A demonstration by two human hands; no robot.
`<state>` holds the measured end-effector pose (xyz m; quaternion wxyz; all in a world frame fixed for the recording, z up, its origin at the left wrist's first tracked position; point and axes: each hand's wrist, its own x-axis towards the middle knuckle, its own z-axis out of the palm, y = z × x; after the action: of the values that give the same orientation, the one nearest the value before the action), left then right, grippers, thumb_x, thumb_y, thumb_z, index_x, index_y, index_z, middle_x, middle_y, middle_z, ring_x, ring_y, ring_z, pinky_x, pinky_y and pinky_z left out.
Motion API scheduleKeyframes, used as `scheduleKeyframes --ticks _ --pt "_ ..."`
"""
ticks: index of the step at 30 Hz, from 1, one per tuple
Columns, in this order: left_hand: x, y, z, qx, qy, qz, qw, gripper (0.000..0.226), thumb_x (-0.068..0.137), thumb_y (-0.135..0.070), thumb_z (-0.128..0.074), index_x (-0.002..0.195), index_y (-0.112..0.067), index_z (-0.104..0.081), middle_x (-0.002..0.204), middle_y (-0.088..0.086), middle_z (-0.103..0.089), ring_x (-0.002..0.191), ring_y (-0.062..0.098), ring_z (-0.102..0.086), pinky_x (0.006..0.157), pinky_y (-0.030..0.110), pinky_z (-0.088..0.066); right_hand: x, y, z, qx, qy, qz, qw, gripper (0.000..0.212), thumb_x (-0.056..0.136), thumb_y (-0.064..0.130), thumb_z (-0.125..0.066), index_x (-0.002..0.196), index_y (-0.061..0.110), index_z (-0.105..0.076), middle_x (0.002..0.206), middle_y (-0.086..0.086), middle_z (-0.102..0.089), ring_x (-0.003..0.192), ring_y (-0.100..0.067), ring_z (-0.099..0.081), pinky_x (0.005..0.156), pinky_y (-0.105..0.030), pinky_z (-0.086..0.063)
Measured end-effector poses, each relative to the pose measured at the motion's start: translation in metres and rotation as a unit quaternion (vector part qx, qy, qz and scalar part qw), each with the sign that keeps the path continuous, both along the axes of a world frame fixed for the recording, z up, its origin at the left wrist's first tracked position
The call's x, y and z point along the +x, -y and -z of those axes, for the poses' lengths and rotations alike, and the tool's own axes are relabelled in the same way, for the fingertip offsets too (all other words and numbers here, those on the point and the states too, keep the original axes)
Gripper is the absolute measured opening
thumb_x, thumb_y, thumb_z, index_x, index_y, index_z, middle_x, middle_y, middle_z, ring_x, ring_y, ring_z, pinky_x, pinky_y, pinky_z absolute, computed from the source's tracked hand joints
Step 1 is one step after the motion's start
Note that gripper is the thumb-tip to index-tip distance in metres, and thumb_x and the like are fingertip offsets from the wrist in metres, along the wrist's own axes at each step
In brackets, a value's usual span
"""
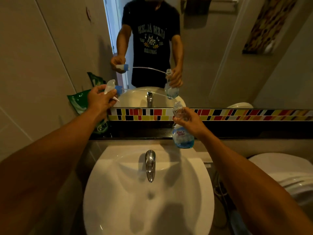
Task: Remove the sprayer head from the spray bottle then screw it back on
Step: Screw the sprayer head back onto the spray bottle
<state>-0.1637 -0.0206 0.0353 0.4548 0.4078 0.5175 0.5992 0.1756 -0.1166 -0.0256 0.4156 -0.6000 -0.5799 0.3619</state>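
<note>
The sprayer head (113,89) is off the spray bottle (182,131) and the two are well apart, held up over the white sink (118,209). The left hand (100,100) has its fingers clenched around the sprayer head, up and to the left, near the wall; the blue collar points right and the thin dip tube (159,94) trails out from it toward the bottle, its far end near the open neck but whether it touches cannot be told. The right hand (191,121) grips the clear bottle around its upper body, fingers wrapped tight, neck bare and tilted slightly left. A little blue liquid sits in the bottom of the bottle, below a printed label. The bottle hangs above the dark bench (254,131), just right of the chrome tap (150,164). The mirror (211,56) repeats the scene: head in one hand, bottle in the other. A green pouch (77,102) leans in the left corner, behind the left hand. A strip of coloured tiles (237,114) runs under the mirror.
</note>
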Motion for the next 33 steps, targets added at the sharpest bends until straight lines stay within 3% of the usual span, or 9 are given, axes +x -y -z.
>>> scheduleKeyframes --ticks 6,14,17,20,23,27,33 --pt "-0.015 0.014 -0.019 0.019 -0.018 0.037 0.999 0.041 0.083 -0.015 -0.077 0.120 -0.020 -0.060 0.117 0.009 -0.068 0.098 0.021 -0.073 0.070 0.028 -0.060 -0.008 0.019 -0.003 -0.009 0.026 -0.004 1.000 0.051 0.093 0.029 -0.076 0.140 0.026 -0.056 0.128 0.003 -0.066 0.110 -0.011 -0.064 0.099 -0.045 -0.055" --pt "-0.021 0.029 -0.030 0.037 -0.033 0.087 0.995 0.042 0.085 -0.012 -0.075 0.124 -0.019 -0.060 0.120 0.010 -0.067 0.097 0.021 -0.072 0.073 0.029 -0.059 -0.018 0.033 -0.005 -0.027 0.047 -0.013 0.998 0.052 0.094 0.027 -0.074 0.142 0.026 -0.054 0.126 0.003 -0.066 0.109 -0.014 -0.065 0.087 -0.034 -0.053" --pt "-0.015 0.033 -0.037 0.047 -0.018 0.124 0.991 0.041 0.086 -0.008 -0.072 0.122 -0.022 -0.059 0.124 0.007 -0.063 0.099 0.022 -0.071 0.074 0.030 -0.060 -0.022 0.033 -0.009 -0.030 0.068 -0.027 0.997 0.057 0.093 0.029 -0.075 0.145 0.025 -0.053 0.132 -0.003 -0.067 0.117 -0.021 -0.065 0.094 -0.041 -0.055" --pt "0.000 0.036 -0.044 0.059 -0.012 0.162 0.985 0.045 0.084 -0.005 -0.074 0.124 -0.021 -0.060 0.126 0.007 -0.062 0.096 0.026 -0.072 0.069 0.031 -0.061 -0.030 0.035 -0.016 -0.027 0.067 -0.049 0.996 0.055 0.093 0.028 -0.076 0.144 0.024 -0.055 0.126 0.000 -0.067 0.114 -0.019 -0.064 0.090 -0.037 -0.053" --pt "0.021 0.039 -0.046 0.084 -0.048 0.200 0.975 0.050 0.082 -0.003 -0.076 0.126 -0.021 -0.061 0.126 0.010 -0.060 0.105 0.032 -0.067 0.072 0.036 -0.061 -0.040 0.033 -0.024 -0.027 0.046 -0.070 0.996 0.055 0.094 0.025 -0.076 0.144 0.024 -0.053 0.121 0.004 -0.065 0.111 -0.016 -0.063 0.095 -0.039 -0.053" --pt "0.047 0.047 -0.044 0.112 -0.105 0.231 0.961 0.053 0.081 -0.002 -0.077 0.129 -0.018 -0.061 0.123 0.007 -0.056 0.108 0.030 -0.062 0.081 0.041 -0.061 -0.052 0.030 -0.034 -0.012 0.036 -0.088 0.995 0.038 0.093 0.026 -0.077 0.125 0.035 -0.059 0.114 0.007 -0.071 0.104 -0.011 -0.069 0.081 -0.028 -0.056" --pt "0.066 0.059 -0.032 0.132 -0.169 0.252 0.944 0.053 0.081 -0.004 -0.076 0.129 -0.020 -0.061 0.109 -0.005 -0.057 0.097 0.019 -0.062 0.078 0.033 -0.061 -0.064 0.026 -0.039 -0.008 0.008 -0.093 0.996 0.046 0.093 0.025 -0.076 0.135 0.024 -0.059 0.118 -0.001 -0.072 0.106 -0.018 -0.071 0.082 -0.031 -0.058"
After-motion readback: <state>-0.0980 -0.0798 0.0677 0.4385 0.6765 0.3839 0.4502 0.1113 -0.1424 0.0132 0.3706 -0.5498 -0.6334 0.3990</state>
